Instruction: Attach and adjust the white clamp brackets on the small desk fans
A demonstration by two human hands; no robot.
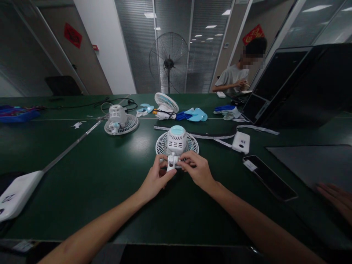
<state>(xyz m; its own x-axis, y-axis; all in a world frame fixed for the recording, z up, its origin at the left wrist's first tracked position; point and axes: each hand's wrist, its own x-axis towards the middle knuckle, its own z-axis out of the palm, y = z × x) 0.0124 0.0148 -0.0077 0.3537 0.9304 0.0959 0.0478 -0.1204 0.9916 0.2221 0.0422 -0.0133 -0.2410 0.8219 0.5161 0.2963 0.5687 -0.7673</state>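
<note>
Face down on the green table lies a small white fan, its motor housing with a light blue cap on top and its grille beneath. At its near side is a white clip or bracket joint. My left hand grips this joint from the left, thumb along its front. From the right, my right hand pinches at the joint's side with thumb and fingertips. Whether a small screw or knob is between the right fingertips is too small to tell.
Another white fan lies face down to the left, and a third fan leans farther back. Light blue blades, a white power bank and a phone are around. A person sits across; another hand rests at right.
</note>
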